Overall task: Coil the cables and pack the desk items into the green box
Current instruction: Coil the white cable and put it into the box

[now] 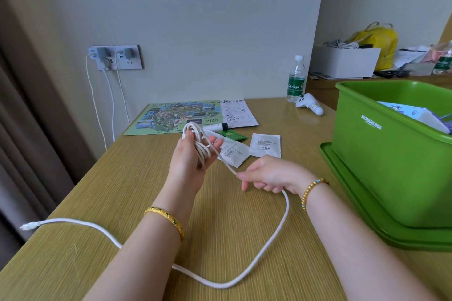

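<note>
Head view: a person's left hand (193,154) held several loops of a white cable (274,239) wound around its raised fingers, its grip clamped on the coil above the wooden counter (97,203). The right hand (266,175), its grip pinched on the same cable, held the strand taut just beside the coil. The loose length curved down across the counter, passed under the left forearm and ended in a plug (27,226) at the counter's left edge. The green box (381,154) stood on its lid (354,208) to the right, with items inside. Beyond the hands lay white sachets (265,145), a green packet (232,135), a marker (216,126) and a map (171,117).
</note>
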### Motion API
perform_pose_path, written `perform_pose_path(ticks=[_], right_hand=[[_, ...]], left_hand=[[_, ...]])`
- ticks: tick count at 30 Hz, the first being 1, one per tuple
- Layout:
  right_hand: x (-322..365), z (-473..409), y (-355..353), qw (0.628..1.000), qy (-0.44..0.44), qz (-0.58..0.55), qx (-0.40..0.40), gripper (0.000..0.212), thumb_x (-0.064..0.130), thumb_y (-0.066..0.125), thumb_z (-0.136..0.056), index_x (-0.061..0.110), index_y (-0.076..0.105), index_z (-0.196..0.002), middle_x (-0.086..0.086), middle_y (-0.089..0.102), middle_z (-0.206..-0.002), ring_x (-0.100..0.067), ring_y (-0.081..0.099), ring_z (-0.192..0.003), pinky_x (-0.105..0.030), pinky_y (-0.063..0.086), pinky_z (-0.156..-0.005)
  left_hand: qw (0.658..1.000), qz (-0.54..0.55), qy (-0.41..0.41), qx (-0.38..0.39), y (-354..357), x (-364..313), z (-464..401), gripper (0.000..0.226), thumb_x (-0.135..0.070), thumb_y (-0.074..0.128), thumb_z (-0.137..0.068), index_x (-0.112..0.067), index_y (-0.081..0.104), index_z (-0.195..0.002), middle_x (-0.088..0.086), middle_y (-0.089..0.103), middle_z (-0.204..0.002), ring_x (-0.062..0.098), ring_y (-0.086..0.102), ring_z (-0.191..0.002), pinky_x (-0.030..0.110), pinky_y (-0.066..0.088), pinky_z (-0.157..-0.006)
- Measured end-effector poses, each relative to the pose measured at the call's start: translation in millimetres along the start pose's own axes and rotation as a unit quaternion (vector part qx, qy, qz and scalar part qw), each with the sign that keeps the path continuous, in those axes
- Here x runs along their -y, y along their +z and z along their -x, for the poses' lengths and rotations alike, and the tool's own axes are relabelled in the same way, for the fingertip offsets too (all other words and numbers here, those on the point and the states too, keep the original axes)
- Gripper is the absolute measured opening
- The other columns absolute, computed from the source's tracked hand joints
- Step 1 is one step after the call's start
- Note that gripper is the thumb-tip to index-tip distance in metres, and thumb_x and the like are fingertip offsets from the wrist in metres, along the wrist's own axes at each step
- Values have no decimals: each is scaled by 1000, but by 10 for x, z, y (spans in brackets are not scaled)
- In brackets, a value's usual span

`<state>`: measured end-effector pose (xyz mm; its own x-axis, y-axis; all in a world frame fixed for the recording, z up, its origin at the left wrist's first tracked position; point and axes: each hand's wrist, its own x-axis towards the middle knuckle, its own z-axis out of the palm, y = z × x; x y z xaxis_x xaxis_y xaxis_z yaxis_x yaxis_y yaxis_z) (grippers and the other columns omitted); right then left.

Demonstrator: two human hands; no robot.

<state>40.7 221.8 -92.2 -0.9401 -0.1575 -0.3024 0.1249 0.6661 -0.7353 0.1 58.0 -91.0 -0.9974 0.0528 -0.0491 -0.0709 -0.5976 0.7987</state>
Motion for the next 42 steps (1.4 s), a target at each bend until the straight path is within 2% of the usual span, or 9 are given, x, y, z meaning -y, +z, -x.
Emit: perform_pose_path(ticks=[11,14,18,22,26,31,36,39,42], right_hand=[[-14,-17,4,999,-23,17,-26,24,33,57,-90,17,63,-73,8,39,-52,-3,28,-36,-15,22,-35],[-37,-7,-106,995,-18,-33,-96,24,35,62,-86,16,59,-71,7,39,-53,-6,29,-41,-14,23,-34],[-91,25,-259,967,-33,-192,-162,26,36,64,-85,11,58,-85,10,32,-49,-4,25,-37,-16,22,-34],[-103,51,-335,914,-122,-361,-139,27,33,61,-85,13,52,-70,12,29,-43,-3,22,-34,-15,19,-30],[-114,50,-346,869,-211,-440,-84,24,29,57,-84,6,66,-84,10,25,-45,-2,20,-36,-14,16,-31],[-117,35,-320,856,-248,-452,-26,29,25,55,-84,6,66,-104,9,27,-48,-2,22,-37,-14,19,-32],[-119,17,-311,851,-249,-461,-31,32,23,54,-85,9,64,-112,8,31,-53,-2,24,-39,-13,19,-33],[-111,2,-289,859,-243,-448,-45,28,23,53,-88,15,65,-111,8,32,-54,-2,23,-40,-14,17,-34],[-100,-21,-260,865,-234,-441,-54,26,20,46,-95,19,62,-115,9,33,-54,-2,23,-41,-13,17,-34]], left_hand=[[966,-238,55,-80,-18,20,-22,17,-30,35,-100,-16,44,-101,1,44,-74,14,46,-61,28,47,-60],[955,-269,82,-90,-39,-38,-46,19,-28,32,-101,-22,42,-86,0,43,-71,13,43,-59,27,43,-56],[926,-351,105,-92,-68,-49,-64,16,-29,32,-101,-14,39,-103,0,43,-70,10,42,-58,21,39,-47],[886,-454,91,9,-52,-10,-47,25,-37,40,-97,-19,42,-78,2,40,-68,11,39,-55,13,39,-36],[830,-541,19,133,-37,95,39,45,-60,49,-83,-16,51,-91,0,50,-74,12,47,-61,24,44,-57],[821,-499,44,274,30,129,138,26,-38,63,-85,-15,50,-81,-5,41,-61,4,39,-50,14,37,-48],[826,-485,72,278,66,125,192,18,-25,45,-97,-11,51,-86,-4,50,-71,8,45,-62,16,42,-60],[856,-443,60,258,113,124,219,28,-23,38,-99,1,52,-97,0,49,-69,12,48,-60,40,52,-74],[881,-417,47,220,130,120,217,26,-24,37,-98,-3,52,-99,-2,48,-66,8,47,-46,28,51,-52]])
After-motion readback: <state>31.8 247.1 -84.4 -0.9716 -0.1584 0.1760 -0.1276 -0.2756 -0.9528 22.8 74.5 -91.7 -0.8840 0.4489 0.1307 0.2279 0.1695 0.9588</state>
